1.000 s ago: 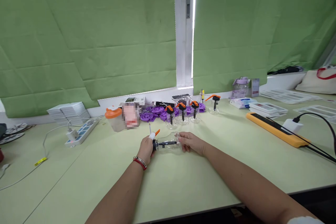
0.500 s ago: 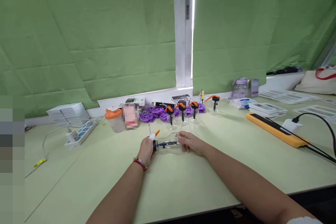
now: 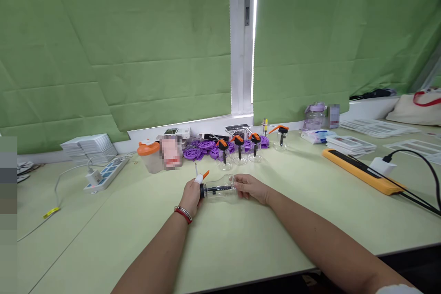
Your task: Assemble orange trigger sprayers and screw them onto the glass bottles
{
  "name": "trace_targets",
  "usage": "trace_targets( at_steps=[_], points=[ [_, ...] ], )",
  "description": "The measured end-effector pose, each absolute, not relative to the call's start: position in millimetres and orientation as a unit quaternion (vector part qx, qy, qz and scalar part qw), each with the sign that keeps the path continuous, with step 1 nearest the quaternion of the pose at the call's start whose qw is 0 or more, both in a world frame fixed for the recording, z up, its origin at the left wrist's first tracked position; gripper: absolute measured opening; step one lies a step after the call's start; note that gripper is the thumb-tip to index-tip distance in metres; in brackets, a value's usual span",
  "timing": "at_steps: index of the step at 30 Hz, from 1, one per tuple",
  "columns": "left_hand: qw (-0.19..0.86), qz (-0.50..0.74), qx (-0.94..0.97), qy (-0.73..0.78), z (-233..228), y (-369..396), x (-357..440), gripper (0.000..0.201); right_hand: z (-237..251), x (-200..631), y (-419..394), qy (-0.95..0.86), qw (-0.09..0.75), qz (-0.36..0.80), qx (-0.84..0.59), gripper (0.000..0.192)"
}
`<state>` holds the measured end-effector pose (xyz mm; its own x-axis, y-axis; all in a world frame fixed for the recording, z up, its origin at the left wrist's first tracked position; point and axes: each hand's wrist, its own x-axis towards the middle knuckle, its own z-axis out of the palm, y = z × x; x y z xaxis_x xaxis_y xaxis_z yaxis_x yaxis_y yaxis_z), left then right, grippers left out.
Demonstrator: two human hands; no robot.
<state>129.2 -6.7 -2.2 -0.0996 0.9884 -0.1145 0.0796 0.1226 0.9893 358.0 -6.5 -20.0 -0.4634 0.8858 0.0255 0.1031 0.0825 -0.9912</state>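
Note:
A small clear bottle (image 3: 222, 189) lies on its side on the pale green table (image 3: 241, 239), held between both hands. My left hand (image 3: 191, 196), with a white-wrapped finger and a red bracelet on the wrist, grips its black cap end with the orange lever. My right hand (image 3: 251, 188) holds the bottle's rounded base. Behind them stand several similar clear bottles with black and orange tops (image 3: 239, 148).
Purple plastic wheels (image 3: 200, 149) and an orange-lidded jar (image 3: 149, 157) lie at the back. A white power strip (image 3: 103, 173) is at left, an orange power strip (image 3: 361, 169) with a plugged charger at right. Stacks of cards (image 3: 90, 146) sit near the green curtains.

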Motion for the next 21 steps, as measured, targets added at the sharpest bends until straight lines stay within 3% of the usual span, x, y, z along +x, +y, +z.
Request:
trace_targets(
  at_steps=[9, 13, 21],
  points=[
    [0.484, 0.464, 0.463, 0.579, -3.8, -4.7, 127.4, 0.037, -23.5, 360.4, -4.7, -0.647, 0.368, 0.549, -0.381, 0.055],
    [0.483, 0.467, 0.463, 0.578, -3.6, -4.5, 127.5, 0.038, -22.1, 362.8, -6.0, -0.648, 0.378, 0.565, -0.342, 0.079],
    [0.487, 0.47, 0.47, 0.567, -4.0, -6.2, 129.2, 0.034, -19.6, 358.7, -5.7, -0.656, 0.348, 0.556, -0.373, 0.05]
  ],
)
